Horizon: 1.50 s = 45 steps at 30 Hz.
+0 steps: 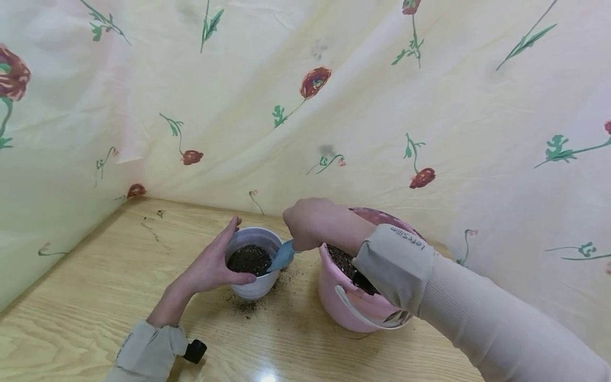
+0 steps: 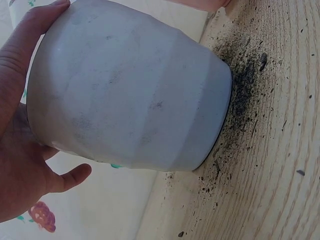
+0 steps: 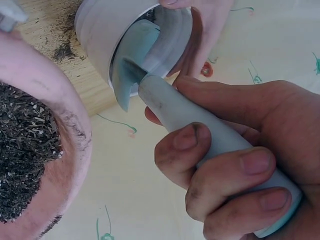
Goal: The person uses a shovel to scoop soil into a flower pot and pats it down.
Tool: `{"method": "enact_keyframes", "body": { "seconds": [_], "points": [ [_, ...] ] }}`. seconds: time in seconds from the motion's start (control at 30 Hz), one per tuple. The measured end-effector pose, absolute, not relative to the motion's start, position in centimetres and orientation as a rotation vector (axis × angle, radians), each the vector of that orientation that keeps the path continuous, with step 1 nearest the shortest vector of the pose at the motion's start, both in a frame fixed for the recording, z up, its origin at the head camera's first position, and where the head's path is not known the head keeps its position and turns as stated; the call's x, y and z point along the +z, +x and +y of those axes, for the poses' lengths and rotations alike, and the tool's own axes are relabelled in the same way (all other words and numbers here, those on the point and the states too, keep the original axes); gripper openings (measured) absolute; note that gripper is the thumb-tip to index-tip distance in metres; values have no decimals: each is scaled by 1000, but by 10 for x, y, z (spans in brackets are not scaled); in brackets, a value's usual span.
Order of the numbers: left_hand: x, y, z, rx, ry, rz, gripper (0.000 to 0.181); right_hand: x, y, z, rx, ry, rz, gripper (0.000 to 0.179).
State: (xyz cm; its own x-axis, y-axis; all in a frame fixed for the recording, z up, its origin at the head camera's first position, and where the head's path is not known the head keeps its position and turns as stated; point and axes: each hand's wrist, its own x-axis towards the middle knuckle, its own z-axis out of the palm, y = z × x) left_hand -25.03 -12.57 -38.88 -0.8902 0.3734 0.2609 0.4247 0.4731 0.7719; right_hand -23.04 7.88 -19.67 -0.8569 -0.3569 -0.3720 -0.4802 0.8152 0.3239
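Observation:
A white plant pot (image 1: 254, 289), partly filled with dark soil (image 1: 248, 260), stands on the wooden table. My left hand (image 1: 216, 267) holds the pot at its near-left side, thumb and fingers spread round the rim. My right hand (image 1: 310, 223) grips the handle of a blue hand trowel (image 3: 200, 122). The trowel's blade (image 3: 137, 50) reaches over the right rim into the pot, angled down to the soil. In the right wrist view, the fingers curl round the handle, and the blade's tip lies inside the pot.
To the right stands a pink bucket (image 1: 334, 297) holding dark potting soil (image 3: 25, 155), its handle hanging at the front. Spilled soil (image 2: 245, 85) lies round the pot's base. Flowered cloth (image 1: 267, 63) covers the wall behind the table (image 1: 95, 297).

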Motion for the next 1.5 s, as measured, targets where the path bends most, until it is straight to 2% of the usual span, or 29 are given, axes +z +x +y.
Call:
{"method": "enact_keyframes", "body": {
  "seconds": [0.17, 0.37, 0.73, 1.03, 1.5],
  "points": [
    [-389, -251, -124, -1399, -727, -2645, 131, -193, -230, 94, 506, -712, 2713, 31],
    [-388, -254, -123, -1361, -766, -2635, 130, -188, -229, 132, 287, -871, 2722, 15],
    [-376, -245, -111, -1330, -766, -2590, 128, -182, -214, 184, -46, -1032, 2823, 15],
    [-361, -244, -84, -1281, -884, -2585, 127, -180, -202, 216, -190, -958, 2949, 30],
    [-343, -255, -39, -1300, -1080, -2575, 128, -188, -188, 258, -225, -858, 3062, 24]
  ]
}}
